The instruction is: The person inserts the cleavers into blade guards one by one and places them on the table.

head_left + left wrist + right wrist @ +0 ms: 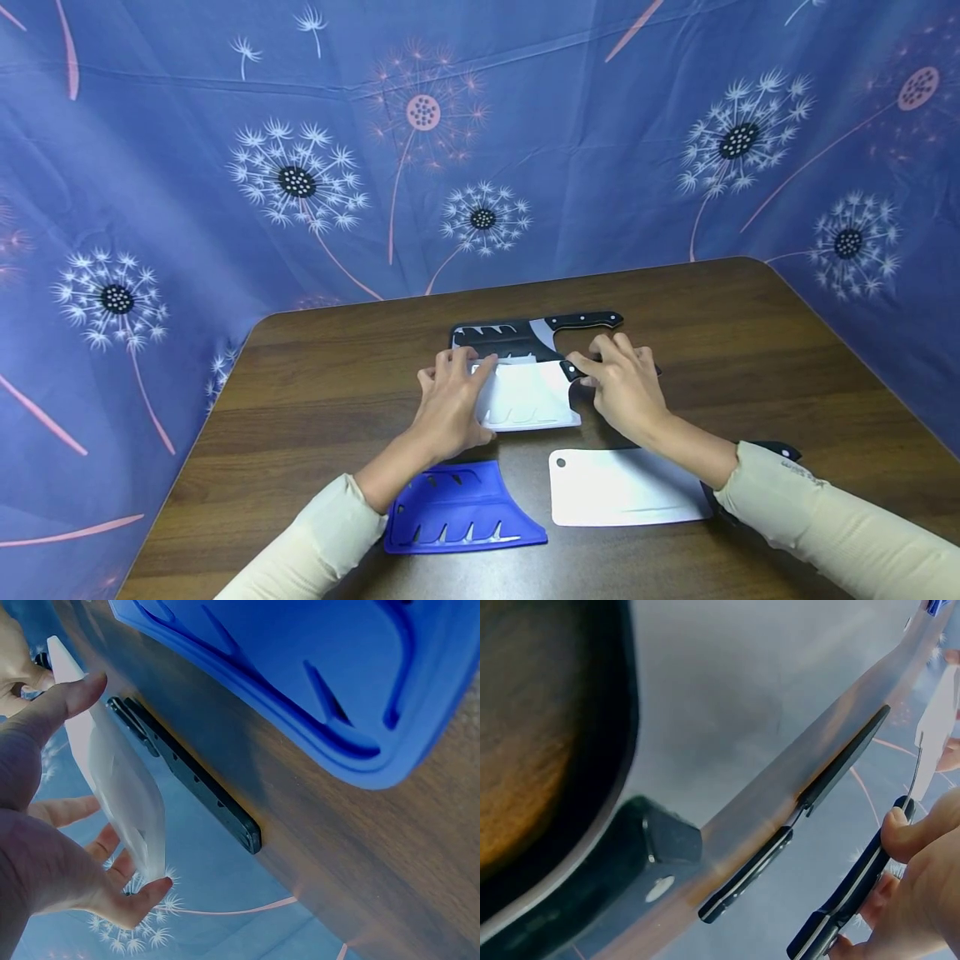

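A white blade guard (528, 396) covers the blade of a cleaver, raised off the table in the wrist views. My left hand (450, 408) holds the guard at its left end, thumb on one side and fingers spread along the other. The cleaver's black handle (855, 881) is in the grip of my right hand (626, 392), with the thumb close to the blade end. A strip of bare blade (916, 769) shows between handle and guard in the right wrist view. Much of the handle is hidden behind the right hand in the head view.
Behind lies a second cleaver (585, 320) in a black guard (498, 339). A blue blade guard (468, 508) lies at front left, partly under the left forearm. At front right is a bare cleaver (626, 487), its handle partly covered by the right sleeve. A patterned blue cloth (585, 183) hangs behind the table.
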Tool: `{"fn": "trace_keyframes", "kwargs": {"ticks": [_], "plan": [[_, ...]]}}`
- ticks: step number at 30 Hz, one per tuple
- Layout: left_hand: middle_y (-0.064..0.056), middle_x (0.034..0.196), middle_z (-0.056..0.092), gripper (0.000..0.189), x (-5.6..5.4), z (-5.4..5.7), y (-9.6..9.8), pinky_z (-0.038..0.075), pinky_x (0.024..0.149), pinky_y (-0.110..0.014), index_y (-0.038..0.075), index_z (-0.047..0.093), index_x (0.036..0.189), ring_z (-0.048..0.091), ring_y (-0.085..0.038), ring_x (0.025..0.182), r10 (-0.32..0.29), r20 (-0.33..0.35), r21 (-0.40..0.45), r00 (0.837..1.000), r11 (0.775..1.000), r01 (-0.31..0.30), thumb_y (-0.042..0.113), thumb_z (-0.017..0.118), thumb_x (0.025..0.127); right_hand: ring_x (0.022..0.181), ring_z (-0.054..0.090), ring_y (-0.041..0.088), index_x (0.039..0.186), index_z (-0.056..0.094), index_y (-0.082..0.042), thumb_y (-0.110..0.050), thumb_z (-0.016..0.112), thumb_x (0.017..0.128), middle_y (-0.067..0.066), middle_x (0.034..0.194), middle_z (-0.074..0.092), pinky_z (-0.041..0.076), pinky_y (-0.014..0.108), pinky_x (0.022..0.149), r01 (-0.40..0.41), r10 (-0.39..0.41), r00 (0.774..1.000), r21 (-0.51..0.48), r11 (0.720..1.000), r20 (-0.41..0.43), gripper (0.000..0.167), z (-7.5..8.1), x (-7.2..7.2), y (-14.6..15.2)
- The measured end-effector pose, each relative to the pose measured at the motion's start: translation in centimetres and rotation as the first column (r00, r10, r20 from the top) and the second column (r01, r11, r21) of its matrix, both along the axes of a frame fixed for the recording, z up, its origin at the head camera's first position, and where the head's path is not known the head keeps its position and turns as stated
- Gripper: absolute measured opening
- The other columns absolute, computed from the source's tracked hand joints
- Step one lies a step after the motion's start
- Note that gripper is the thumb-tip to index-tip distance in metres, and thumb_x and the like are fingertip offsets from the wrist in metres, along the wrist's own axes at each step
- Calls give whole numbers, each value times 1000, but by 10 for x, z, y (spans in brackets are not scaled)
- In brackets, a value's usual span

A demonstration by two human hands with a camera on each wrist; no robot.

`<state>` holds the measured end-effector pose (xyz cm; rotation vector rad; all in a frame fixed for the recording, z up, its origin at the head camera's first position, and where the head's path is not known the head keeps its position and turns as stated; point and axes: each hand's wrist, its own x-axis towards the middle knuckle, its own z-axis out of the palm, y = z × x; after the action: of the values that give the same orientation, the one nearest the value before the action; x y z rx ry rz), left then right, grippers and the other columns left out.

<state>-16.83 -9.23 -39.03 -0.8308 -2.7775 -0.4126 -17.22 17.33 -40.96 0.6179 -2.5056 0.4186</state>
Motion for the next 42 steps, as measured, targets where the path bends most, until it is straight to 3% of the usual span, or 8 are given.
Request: {"fn": "trace_keyframes", "kwargs": {"ticks": [10,16,21,26,29,35,42], "plan": [[-17,131,42,104,-3,1,2,28,85,-57,10,48,141,35,-34,118,-4,70,-10,998,1000,5,28,95,51,85,48,27,109,74,-11,12,75,68,11,94,60,42,56,71,-11,12,999,-5,1000,45,47,-1,-4,2],[-17,132,42,104,-8,-2,2,29,81,-53,9,49,141,36,-33,116,-14,115,-19,993,1000,17,31,95,51,85,48,25,112,73,-9,13,72,70,9,94,61,40,52,70,2,0,991,-15,1000,137,47,-2,-7,2],[-16,132,42,105,-14,-1,5,30,79,-49,10,48,141,36,-34,117,3,198,-56,980,998,9,36,95,51,80,45,22,114,71,-7,8,74,73,7,93,61,36,43,67,20,-12,972,-32,999,234,43,-2,-10,3],[-15,133,41,105,-17,-1,7,31,80,-49,12,47,142,36,-32,117,23,283,-91,959,996,3,37,94,51,75,42,19,112,72,-6,8,75,73,5,89,61,32,37,64,6,7,962,-46,999,273,41,-5,-12,3],[-15,133,41,104,-18,-1,7,32,82,-50,13,48,141,36,-32,117,33,325,-102,945,995,0,37,94,51,77,44,22,111,72,-6,8,75,73,4,88,60,33,39,64,9,4,952,-40,999,306,41,-7,-12,2],[-12,131,42,101,-19,-4,7,33,86,-53,17,50,140,36,-32,119,42,382,-118,923,993,4,36,94,52,95,57,37,110,74,-9,5,78,71,4,88,60,42,55,74,31,-30,935,2,1000,353,41,-9,-12,-1],[-13,129,42,96,-19,-8,5,33,89,-62,18,53,136,36,-35,118,23,416,-104,909,994,22,34,94,52,91,56,29,108,75,-11,2,79,72,9,97,63,41,66,82,31,-47,917,47,998,396,38,-14,-11,-1]]}}
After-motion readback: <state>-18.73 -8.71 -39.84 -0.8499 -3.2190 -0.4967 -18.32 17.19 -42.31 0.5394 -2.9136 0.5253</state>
